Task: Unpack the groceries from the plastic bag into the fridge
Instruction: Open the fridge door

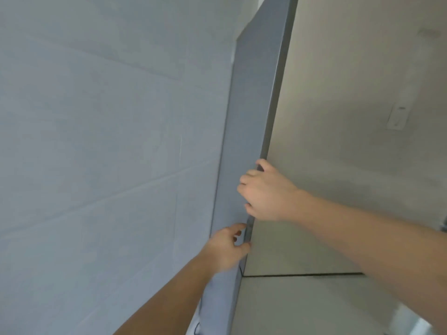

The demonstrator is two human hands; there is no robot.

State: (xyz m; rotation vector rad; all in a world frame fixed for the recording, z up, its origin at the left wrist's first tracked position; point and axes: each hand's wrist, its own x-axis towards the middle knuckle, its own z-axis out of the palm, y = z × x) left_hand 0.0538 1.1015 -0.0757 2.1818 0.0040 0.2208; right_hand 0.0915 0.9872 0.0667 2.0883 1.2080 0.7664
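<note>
The tall grey fridge [251, 105] fills the middle and right of the view, its beige glossy upper door [338, 141] closed. My right hand [266, 192] grips the left edge of that door, fingers curled round it. Just below, my left hand [227, 247] is at the same edge, thumb and fingers pinching the door's lower corner. A dark seam [302, 275] separates the upper door from the lower door [302, 305]. The plastic bag and the groceries are out of view.
A pale grey tiled wall [108, 141] stands close on the left, leaving only a narrow gap beside the fridge's side panel. A reflection of a white wall fitting [398, 117] shows in the door.
</note>
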